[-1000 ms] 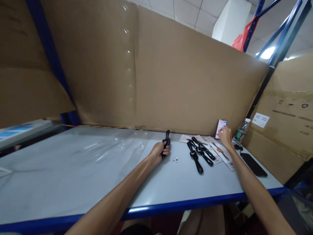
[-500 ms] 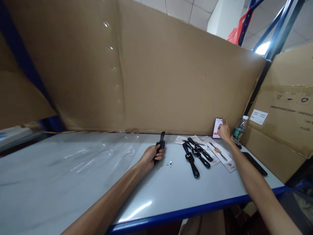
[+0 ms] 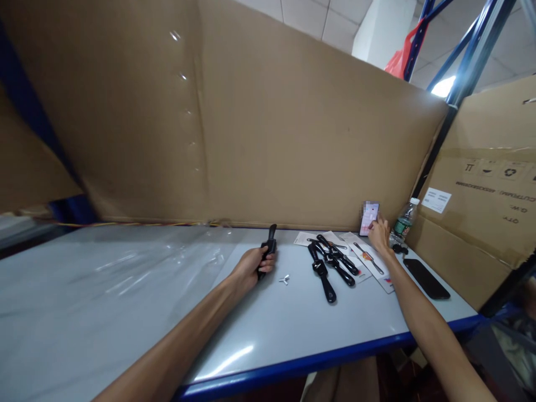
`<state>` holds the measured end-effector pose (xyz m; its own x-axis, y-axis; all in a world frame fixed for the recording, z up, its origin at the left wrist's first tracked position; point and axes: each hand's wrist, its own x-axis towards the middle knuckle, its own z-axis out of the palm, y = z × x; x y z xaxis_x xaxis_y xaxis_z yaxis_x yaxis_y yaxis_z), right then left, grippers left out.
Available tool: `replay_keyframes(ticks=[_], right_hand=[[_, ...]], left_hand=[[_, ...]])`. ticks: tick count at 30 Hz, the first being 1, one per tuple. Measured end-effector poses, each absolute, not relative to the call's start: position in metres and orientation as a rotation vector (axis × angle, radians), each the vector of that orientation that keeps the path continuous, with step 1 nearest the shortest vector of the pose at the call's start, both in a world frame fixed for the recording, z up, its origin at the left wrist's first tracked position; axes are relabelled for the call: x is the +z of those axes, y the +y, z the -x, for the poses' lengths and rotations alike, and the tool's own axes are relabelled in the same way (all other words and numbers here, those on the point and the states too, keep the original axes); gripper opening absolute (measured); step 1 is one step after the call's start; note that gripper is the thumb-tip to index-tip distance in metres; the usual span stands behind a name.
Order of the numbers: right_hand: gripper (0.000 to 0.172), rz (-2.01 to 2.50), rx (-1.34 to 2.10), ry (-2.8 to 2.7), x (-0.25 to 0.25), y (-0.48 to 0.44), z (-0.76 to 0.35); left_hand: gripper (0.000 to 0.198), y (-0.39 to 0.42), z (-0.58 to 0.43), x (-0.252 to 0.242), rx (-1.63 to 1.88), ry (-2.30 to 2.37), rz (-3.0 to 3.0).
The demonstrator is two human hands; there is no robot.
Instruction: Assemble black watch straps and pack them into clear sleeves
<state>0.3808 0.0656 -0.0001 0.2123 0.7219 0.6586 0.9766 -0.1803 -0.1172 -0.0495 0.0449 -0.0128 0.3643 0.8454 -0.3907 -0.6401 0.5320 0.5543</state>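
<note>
My left hand [image 3: 255,264] is closed around a black spokeshave [image 3: 272,235], holding it tilted above the table; the lower handle is mostly hidden by my fingers. A small silver wing-shaped part [image 3: 284,279] lies just right of it. My right hand [image 3: 379,234] reaches to an upright phone [image 3: 369,218] with a lit screen, a finger at its lower part. That hand grips nothing and its fingers are partly apart. Between my hands, several black spokeshaves [image 3: 321,271] lie across printed cards [image 3: 368,257].
A clear plastic bottle [image 3: 404,223] and small black round items [image 3: 400,249] stand behind a dark flat phone-like slab [image 3: 426,278] at the right. Clear plastic sheeting [image 3: 176,268] covers the table's left. Cardboard [image 3: 285,139] walls the back; a carton [image 3: 473,223] borders the right.
The lit phone screen shows a different picture. My right hand has dropped slightly lower on the phone. My left hand still holds the spokeshave, and the whole view has shifted a little.
</note>
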Motion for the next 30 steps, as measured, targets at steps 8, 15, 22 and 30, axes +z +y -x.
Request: replay_keyframes(ticks=[8,15,22,30], right_hand=[[0.026,2.006,-0.607,-1.597,-0.001,0.067,-0.381],[0.028,1.984,-0.585,-1.612,-0.003,0.071,-0.385],[0.027,1.909,-0.643,-1.588,-0.006,0.072,-0.391],[0.028,1.912,-0.647,-1.585,-0.009,0.073,-0.396]], left_hand=[[0.015,0.038,0.047,-0.005,0.988,0.765,-0.403],[0.020,0.031,0.044,0.003,0.999,0.822,-0.448],[0.021,0.028,0.043,0.007,0.999,0.846,-0.431],[0.021,0.026,0.044,0.009,0.996,0.838,-0.436]])
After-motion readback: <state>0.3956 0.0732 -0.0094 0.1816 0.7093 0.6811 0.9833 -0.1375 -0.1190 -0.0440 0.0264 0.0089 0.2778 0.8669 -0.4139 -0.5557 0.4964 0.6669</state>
